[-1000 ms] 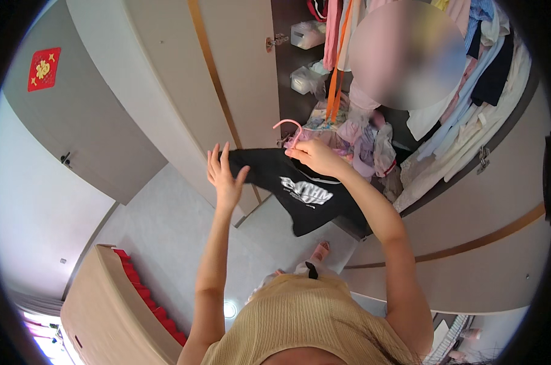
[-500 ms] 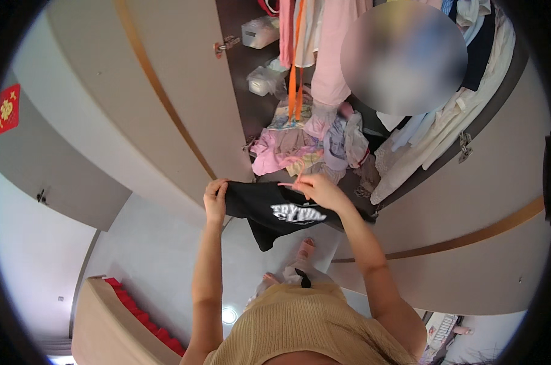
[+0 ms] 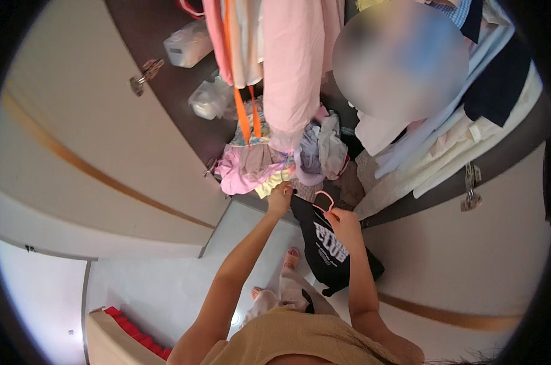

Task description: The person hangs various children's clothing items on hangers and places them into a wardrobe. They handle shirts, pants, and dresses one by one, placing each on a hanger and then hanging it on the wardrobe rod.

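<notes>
A black T-shirt [image 3: 322,249] with white lettering hangs in front of me, tilted down to the right. My right hand [image 3: 345,226] is closed round the base of a pink hanger [image 3: 326,198], whose hook sticks up above the shirt's neckline. My left hand [image 3: 280,199] pinches the shirt's upper left corner, close to the heap of clothes. Most of the hanger's body is hidden inside the shirt.
Crumpled clothes [image 3: 251,161] are heaped in the wardrobe bottom. A long pink garment [image 3: 292,73] hangs above them, with white and dark clothes [image 3: 452,158] to the right. Wardrobe doors [image 3: 75,121] stand at both sides. Clear plastic bins [image 3: 188,45] are at the inner left.
The view has moved closer to the wardrobe. Both hands have come nearer each other, my left hand moving right. The T-shirt, stretched sideways before, now slopes down to the right.
</notes>
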{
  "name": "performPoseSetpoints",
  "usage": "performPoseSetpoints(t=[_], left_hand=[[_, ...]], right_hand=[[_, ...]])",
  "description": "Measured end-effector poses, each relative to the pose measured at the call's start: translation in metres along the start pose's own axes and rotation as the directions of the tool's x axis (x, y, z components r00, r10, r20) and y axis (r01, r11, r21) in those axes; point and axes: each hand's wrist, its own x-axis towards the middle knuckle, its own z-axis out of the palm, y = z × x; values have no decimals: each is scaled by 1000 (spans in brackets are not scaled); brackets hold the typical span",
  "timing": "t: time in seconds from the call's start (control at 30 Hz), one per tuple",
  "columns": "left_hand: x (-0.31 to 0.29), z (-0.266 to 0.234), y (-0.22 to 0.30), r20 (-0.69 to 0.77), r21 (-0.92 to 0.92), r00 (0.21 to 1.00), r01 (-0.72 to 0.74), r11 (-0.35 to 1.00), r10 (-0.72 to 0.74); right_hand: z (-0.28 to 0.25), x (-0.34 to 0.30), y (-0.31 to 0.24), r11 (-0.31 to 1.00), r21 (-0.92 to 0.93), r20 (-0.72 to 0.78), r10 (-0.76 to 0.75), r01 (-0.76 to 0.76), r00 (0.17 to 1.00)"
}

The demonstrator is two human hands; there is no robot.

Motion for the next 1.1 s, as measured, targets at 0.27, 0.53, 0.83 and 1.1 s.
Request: performPoseSetpoints(t=[0.27,0.53,0.83,1.1], left_hand=[[104,131,-113,410,249,912,-111,962,-1],[122,165,-78,118,-791,789,442,424,-603],[139,188,-65,-262,260,814,577,774,-519],[125,179,-140,-47,-16,912,407,913,-408]], right_hand=[[-10,51,49,981,47,57,183,-186,981],[-20,60,92,975,47,-34,220,-219,975],[-41,55,75,971,68,-64,234,-230,970],[-39,45,83,973,134,-177,210,-187,962]])
